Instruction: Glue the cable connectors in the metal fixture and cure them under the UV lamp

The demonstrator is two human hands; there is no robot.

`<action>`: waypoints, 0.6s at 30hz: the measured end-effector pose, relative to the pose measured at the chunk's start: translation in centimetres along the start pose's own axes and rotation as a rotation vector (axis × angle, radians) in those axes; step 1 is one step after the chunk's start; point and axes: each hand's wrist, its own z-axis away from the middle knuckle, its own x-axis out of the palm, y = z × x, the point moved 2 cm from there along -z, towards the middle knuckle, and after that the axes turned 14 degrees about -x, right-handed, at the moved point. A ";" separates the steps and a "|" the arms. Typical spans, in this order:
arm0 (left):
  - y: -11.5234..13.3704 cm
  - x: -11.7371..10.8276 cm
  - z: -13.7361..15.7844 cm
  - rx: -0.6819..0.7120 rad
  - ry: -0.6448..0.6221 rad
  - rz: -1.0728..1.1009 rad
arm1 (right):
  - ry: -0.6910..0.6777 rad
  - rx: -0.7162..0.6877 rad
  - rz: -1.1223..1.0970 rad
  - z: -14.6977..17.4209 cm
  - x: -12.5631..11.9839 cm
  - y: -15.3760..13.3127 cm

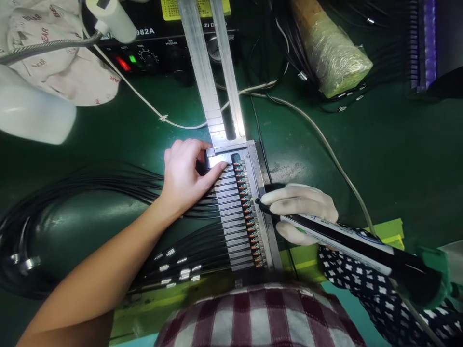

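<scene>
Gloved right hand [300,209] pinches black dispenser pen [347,237], tip at connector row [249,217] on metal fixture [269,231] mid-desk; left hand [186,171], fingers spread, presses cables [72,193] flat to steady them.

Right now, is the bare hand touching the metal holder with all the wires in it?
Touching. The head view shows the left hand resting on the metal holder, its fingers pressed flat on the top slots.

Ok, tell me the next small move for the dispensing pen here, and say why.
Probably ease the dispensing pen in the right hand slightly left, onto the nearest connector in the row of connectors. Its tip sits at the fixture edge, just short of the row, while the left hand presses the cables down near the top.
</scene>
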 end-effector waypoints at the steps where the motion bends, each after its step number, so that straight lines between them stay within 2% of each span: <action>1: 0.0 0.0 0.0 0.001 0.000 0.000 | 0.000 0.002 -0.007 0.0 0.0 0.0; 18: -0.1 0.1 -0.1 0.001 -0.001 0.006 | 0.004 0.001 0.013 0.5 0.1 0.0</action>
